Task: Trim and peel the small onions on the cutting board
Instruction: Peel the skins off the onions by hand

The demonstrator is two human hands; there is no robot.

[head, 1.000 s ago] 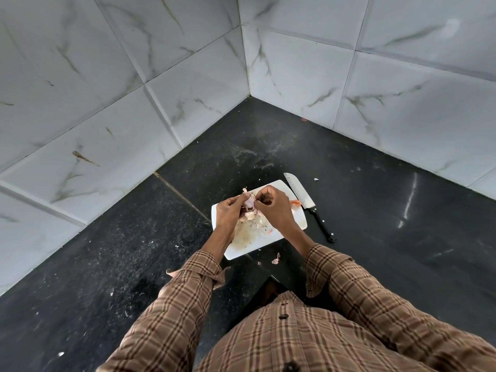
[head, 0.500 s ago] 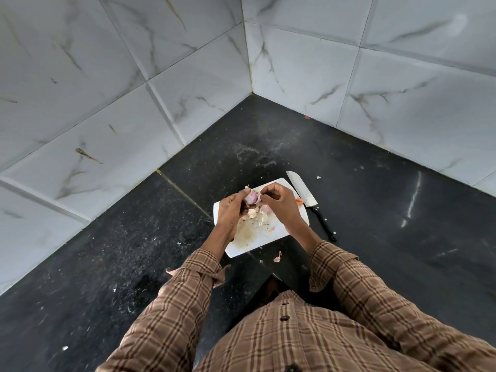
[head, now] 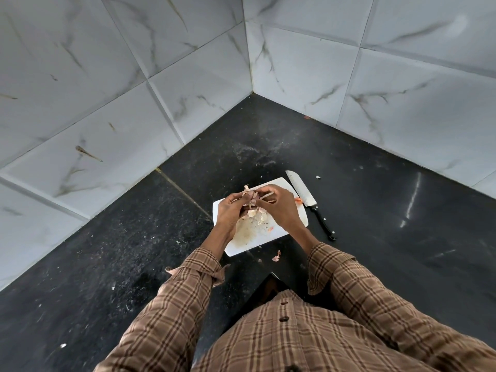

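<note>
A white cutting board [head: 295,218] lies on the black counter in the corner. Above it, my left hand [head: 230,210] grips a small pinkish onion [head: 251,196] between thumb and fingers. My right hand [head: 279,208] pinches a strip of its papery skin at the onion's right side. Both hands meet over the board's far half. A heap of pale peels [head: 256,214] lies on the board under the hands, partly hidden by them. Whether other onions lie beneath the hands I cannot tell.
A knife [head: 308,201] with a black handle lies on the counter just right of the board, blade pointing away. A peel scrap [head: 276,256] lies on the counter near the board's front edge. Marble-tiled walls close in on the left and behind.
My hands have stayed together over the board. The right-hand fingers have shifted from beside the bare onion to pinching its skin; the onion is more covered by my fingers.
</note>
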